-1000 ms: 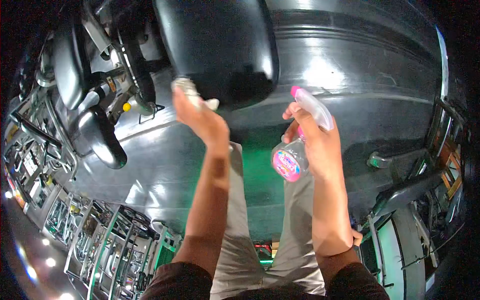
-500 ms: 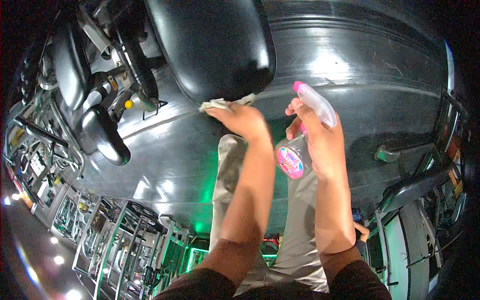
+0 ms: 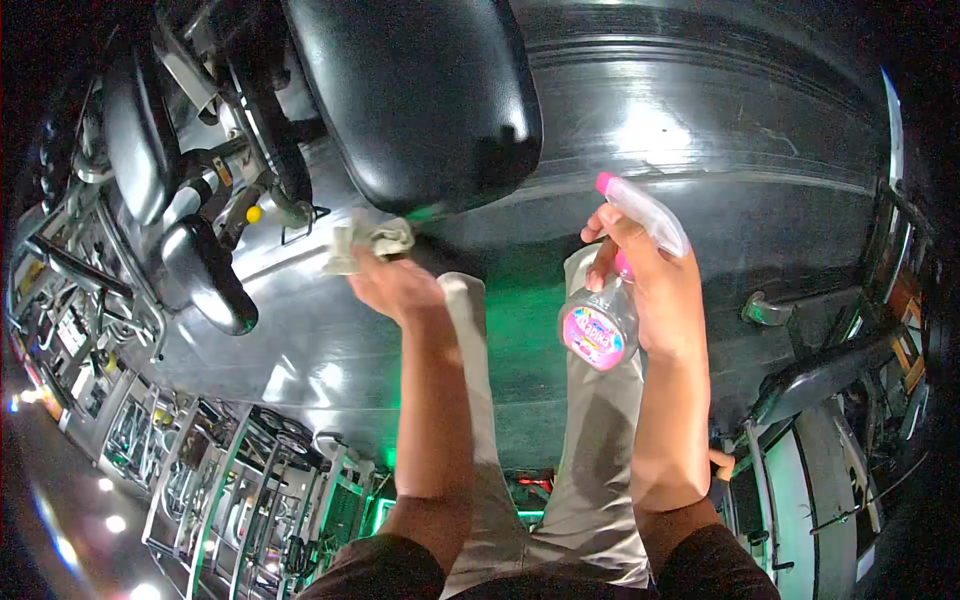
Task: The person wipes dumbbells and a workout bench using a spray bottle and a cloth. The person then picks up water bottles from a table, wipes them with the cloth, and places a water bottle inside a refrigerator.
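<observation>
My left hand [image 3: 398,288] is closed on a pale, crumpled cloth [image 3: 372,238], blurred a little by motion. The cloth is just off the near left corner of a black padded bench seat [image 3: 425,100], with a gap between them. A clear spray bottle [image 3: 592,335] with a pink and blue label is in my right hand [image 3: 655,280], upright in front of my right leg. My fingers wrap its neck below the white spray head [image 3: 648,215], which has a pink nozzle pointing away from me.
Smaller black pads [image 3: 205,275] on a metal frame stand at the left, near a yellow knob [image 3: 254,215]. Another padded bench [image 3: 825,375] is at the right. Racks of gym equipment [image 3: 225,480] line the lower left. Part of another person's arm [image 3: 722,463] shows at the lower right.
My left hand has swung left with the cloth, away from the seat's near edge. My right hand has shifted slightly right and down with the spray bottle.
</observation>
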`<state>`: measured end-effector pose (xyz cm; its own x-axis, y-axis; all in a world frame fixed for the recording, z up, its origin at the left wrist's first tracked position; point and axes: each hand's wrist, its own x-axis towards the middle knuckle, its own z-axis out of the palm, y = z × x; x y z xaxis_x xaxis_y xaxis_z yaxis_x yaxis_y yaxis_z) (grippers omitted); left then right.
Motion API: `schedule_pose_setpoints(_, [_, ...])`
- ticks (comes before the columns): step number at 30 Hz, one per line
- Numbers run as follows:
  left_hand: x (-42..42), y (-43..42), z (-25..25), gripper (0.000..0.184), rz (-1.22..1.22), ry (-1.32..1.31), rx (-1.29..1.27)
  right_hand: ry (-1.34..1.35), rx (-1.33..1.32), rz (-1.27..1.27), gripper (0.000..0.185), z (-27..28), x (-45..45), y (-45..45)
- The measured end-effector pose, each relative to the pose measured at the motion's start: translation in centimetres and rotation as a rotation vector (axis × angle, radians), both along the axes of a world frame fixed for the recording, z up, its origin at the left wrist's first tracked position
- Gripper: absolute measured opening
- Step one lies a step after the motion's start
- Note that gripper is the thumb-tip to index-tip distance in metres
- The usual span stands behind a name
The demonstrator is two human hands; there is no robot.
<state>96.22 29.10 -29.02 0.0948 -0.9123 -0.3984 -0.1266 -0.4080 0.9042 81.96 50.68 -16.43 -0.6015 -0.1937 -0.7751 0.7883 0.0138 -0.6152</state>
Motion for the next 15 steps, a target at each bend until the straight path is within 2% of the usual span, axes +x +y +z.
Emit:
schedule_pose_setpoints(1, [-0.4,-0.4,0.2,0.034,-0.004,0.001,-0.005,-0.011,-0.004,-0.003,0.040,-0.2,0.1,0.0])
schedule_pose_setpoints(3, [-2.9,-0.9,2.4,0.036,-0.390,-0.538,-0.116,-0.018,-0.017,-0.018,0.042,-0.6,0.2,-0.1])
schedule_pose_setpoints(5, [-3.9,-1.5,-1.1,0.041,-0.700,-0.453,-0.422,-0.023,-0.012,-0.007,0.042,-1.0,0.2,0.2])
schedule_pose_setpoints(6, [-5.5,-1.9,-1.1,0.049,-0.944,-0.469,-0.864,-0.034,-0.003,0.008,0.042,-1.0,0.4,0.3])
schedule_pose_setpoints(7, [-6.1,-2.3,-2.5,0.055,-0.923,-0.518,-0.933,-0.040,0.006,0.049,0.042,-0.5,0.2,0.5])
schedule_pose_setpoints(12, [-7.5,-2.9,-2.5,0.055,-0.871,-0.525,-0.933,-0.057,0.022,0.044,0.038,-1.4,0.8,1.3])
schedule_pose_setpoints(14, [-8.6,-3.7,-1.8,0.055,-1.046,-0.395,-1.011,-0.050,0.022,0.035,0.037,-1.6,1.0,1.6])
schedule_pose_setpoints(15, [-9.8,-3.8,-1.7,0.057,-1.111,-0.420,-1.054,-0.041,0.026,0.040,0.036,-1.7,1.0,1.6])
